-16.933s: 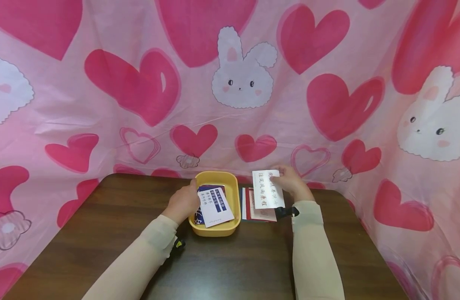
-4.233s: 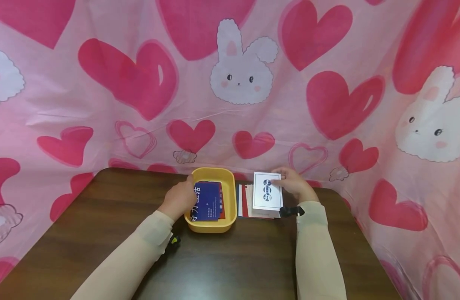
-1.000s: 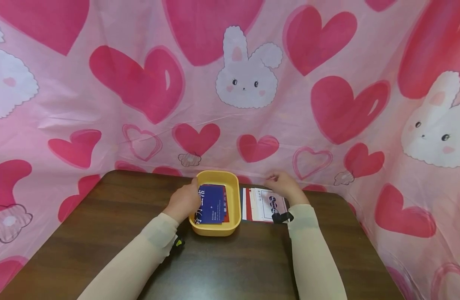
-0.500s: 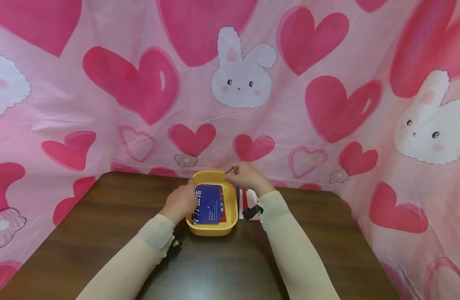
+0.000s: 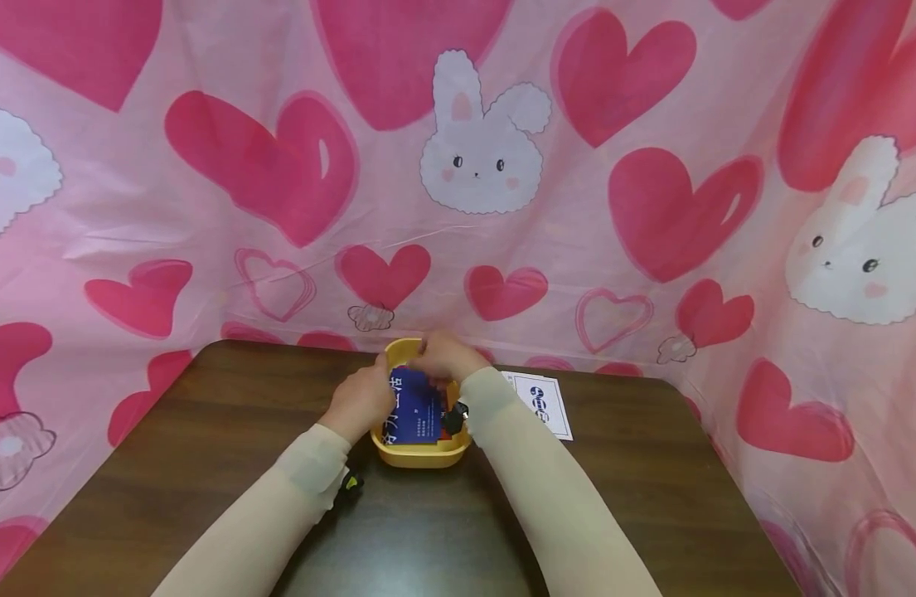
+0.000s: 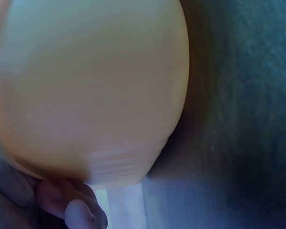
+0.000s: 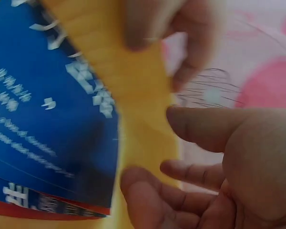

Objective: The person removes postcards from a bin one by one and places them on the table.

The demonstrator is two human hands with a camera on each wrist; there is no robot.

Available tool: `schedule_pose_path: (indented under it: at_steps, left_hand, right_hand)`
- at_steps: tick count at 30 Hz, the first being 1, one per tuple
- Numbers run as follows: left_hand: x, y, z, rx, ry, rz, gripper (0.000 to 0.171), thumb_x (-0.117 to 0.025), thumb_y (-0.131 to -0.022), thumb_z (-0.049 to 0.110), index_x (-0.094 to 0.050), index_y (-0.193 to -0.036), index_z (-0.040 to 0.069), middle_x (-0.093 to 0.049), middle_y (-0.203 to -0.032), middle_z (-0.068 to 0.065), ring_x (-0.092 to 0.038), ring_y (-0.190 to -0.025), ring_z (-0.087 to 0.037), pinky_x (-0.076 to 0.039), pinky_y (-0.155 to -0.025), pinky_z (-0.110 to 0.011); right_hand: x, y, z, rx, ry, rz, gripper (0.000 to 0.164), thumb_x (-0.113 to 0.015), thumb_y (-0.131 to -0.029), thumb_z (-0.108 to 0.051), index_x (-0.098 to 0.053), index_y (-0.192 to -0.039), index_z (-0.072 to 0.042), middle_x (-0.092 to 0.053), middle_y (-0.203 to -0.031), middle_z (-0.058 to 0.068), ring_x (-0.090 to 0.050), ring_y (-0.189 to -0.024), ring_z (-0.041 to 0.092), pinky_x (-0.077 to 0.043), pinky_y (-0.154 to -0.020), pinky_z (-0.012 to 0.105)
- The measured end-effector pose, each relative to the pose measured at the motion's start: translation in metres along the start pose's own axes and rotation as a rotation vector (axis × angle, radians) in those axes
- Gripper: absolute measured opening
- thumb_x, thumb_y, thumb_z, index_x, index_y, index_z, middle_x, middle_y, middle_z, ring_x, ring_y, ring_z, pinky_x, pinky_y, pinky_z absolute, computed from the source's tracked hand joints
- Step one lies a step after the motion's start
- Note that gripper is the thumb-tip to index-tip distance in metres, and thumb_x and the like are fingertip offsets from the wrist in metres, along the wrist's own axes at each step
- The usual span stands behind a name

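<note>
A yellow plastic bin (image 5: 420, 461) stands near the back of the table with a stack of printed cards in it. My left hand (image 5: 362, 402) grips its left rim, thumb inside and fingers outside in the right wrist view. The bin's outer wall (image 6: 95, 95) fills much of the left wrist view. On top of the stack lies a blue card (image 7: 47, 105) with white characters, over red ones. My right hand (image 5: 446, 356) reaches over the bin. Its thumb and fingers are spread apart beside the blue card's corner, holding nothing.
Right of the bin lies a pile of cards, a white card (image 5: 541, 406) with a blue design on top; my right sleeve (image 5: 532, 464) hides part of it. A pink curtain (image 5: 293, 290) with hearts and rabbits hangs behind the dark wooden table (image 5: 204, 414).
Earlier my right hand held cards over the right pile, which now has the blue-design card on top. It has since moved left over the bin. My left hand stays on the rim.
</note>
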State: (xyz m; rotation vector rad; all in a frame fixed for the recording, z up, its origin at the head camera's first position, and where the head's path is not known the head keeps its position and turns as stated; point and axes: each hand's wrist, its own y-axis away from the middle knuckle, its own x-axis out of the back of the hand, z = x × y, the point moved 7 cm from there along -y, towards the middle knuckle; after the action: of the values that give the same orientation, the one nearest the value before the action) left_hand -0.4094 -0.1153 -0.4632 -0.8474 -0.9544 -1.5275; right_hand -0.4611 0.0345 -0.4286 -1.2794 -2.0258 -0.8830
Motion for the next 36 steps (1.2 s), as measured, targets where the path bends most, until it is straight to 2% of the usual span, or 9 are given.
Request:
schedule_pose_path:
  at_steps: [3, 6, 9, 11, 13, 19, 27, 33, 36]
  left_hand:
    - [0.001, -0.001, 0.0, -0.005, -0.005, 0.005, 0.08, -0.068, -0.107, 0.021, -0.031, -0.175, -0.001, -0.075, -0.137, -0.025, -0.075, -0.107, -0.036, -0.067, -0.1, -0.062]
    - [0.001, -0.001, 0.0, -0.007, -0.008, 0.012, 0.078, -0.066, -0.108, 0.022, -0.033, -0.174, -0.001, -0.076, -0.136, -0.025, -0.076, -0.108, -0.037, -0.067, -0.1, -0.063]
    - [0.001, -0.001, 0.0, -0.008, -0.004, 0.009, 0.079, -0.067, -0.107, 0.022, -0.032, -0.174, -0.001, -0.075, -0.136, -0.026, -0.077, -0.109, -0.038, -0.067, -0.1, -0.063]
    - [0.001, 0.0, 0.001, -0.006, -0.001, 0.01, 0.08, -0.067, -0.107, 0.022, -0.032, -0.175, 0.0, -0.075, -0.137, -0.027, -0.077, -0.109, -0.038, -0.067, -0.1, -0.063]
    - [0.001, 0.0, 0.001, -0.007, -0.001, 0.013, 0.08, -0.067, -0.107, 0.022, -0.032, -0.175, -0.001, -0.075, -0.138, -0.027, -0.077, -0.108, -0.038, -0.067, -0.099, -0.063]
    - [0.001, 0.001, 0.001, -0.014, -0.009, 0.023, 0.08, -0.066, -0.107, 0.02, -0.031, -0.175, -0.001, -0.075, -0.137, -0.027, -0.076, -0.106, -0.038, -0.067, -0.098, -0.063]
    - [0.0, 0.001, 0.0, 0.005, 0.015, 0.003, 0.081, -0.068, -0.106, 0.021, -0.03, -0.175, -0.001, -0.075, -0.136, -0.026, -0.075, -0.106, -0.037, -0.067, -0.1, -0.064]
    - [-0.001, 0.002, -0.001, 0.01, 0.016, -0.005, 0.08, -0.065, -0.108, 0.02, -0.028, -0.176, -0.001, -0.073, -0.141, -0.027, -0.075, -0.107, -0.037, -0.066, -0.103, -0.064]
    - [-0.002, 0.002, 0.001, 0.01, 0.014, -0.006, 0.079, -0.063, -0.109, 0.02, -0.027, -0.177, -0.001, -0.073, -0.142, -0.027, -0.074, -0.108, -0.036, -0.065, -0.105, -0.064]
  right_hand:
    - [-0.008, -0.003, -0.001, -0.032, 0.125, 0.05, 0.04, -0.09, -0.097, -0.036, -0.073, -0.115, -0.003, -0.073, -0.084, 0.009, -0.069, -0.061, 0.025, -0.064, -0.056, 0.036]
    - [-0.014, -0.003, -0.005, -0.041, 0.275, 0.113, 0.048, -0.094, -0.091, -0.046, -0.077, -0.114, -0.008, -0.079, -0.09, 0.005, -0.074, -0.073, 0.022, -0.071, -0.074, 0.04]
    - [-0.017, -0.001, -0.007, -0.046, 0.361, 0.151, 0.055, -0.096, -0.085, -0.053, -0.081, -0.121, -0.014, -0.082, -0.1, 0.0, -0.073, -0.096, 0.019, -0.067, -0.104, 0.042]
    - [-0.02, -0.002, -0.006, -0.048, 0.369, 0.15, 0.057, -0.097, -0.083, -0.052, -0.081, -0.125, -0.016, -0.082, -0.102, -0.001, -0.073, -0.102, 0.019, -0.063, -0.113, 0.045]
    - [-0.023, -0.002, -0.006, -0.051, 0.36, 0.138, 0.06, -0.099, -0.082, -0.049, -0.08, -0.127, -0.016, -0.081, -0.102, -0.001, -0.073, -0.104, 0.02, -0.062, -0.115, 0.048]
    - [-0.027, 0.001, -0.004, -0.061, 0.32, 0.108, 0.06, -0.101, -0.083, -0.038, -0.077, -0.132, -0.013, -0.08, -0.105, 0.002, -0.073, -0.104, 0.022, -0.062, -0.115, 0.052]
    - [-0.027, 0.001, 0.002, -0.104, 0.337, 0.121, 0.063, -0.1, -0.086, -0.04, -0.075, -0.136, -0.01, -0.081, -0.114, 0.004, -0.075, -0.109, 0.024, -0.061, -0.118, 0.049]
    - [-0.028, -0.024, 0.018, -0.093, 0.396, 0.122, 0.064, -0.104, -0.079, -0.044, -0.08, -0.125, -0.007, -0.084, -0.105, 0.003, -0.078, -0.094, 0.022, -0.067, -0.107, 0.043]
    - [-0.022, -0.028, 0.021, -0.057, 0.427, 0.146, 0.056, -0.104, -0.079, -0.042, -0.082, -0.116, -0.006, -0.084, -0.102, 0.004, -0.077, -0.092, 0.022, -0.067, -0.104, 0.044]
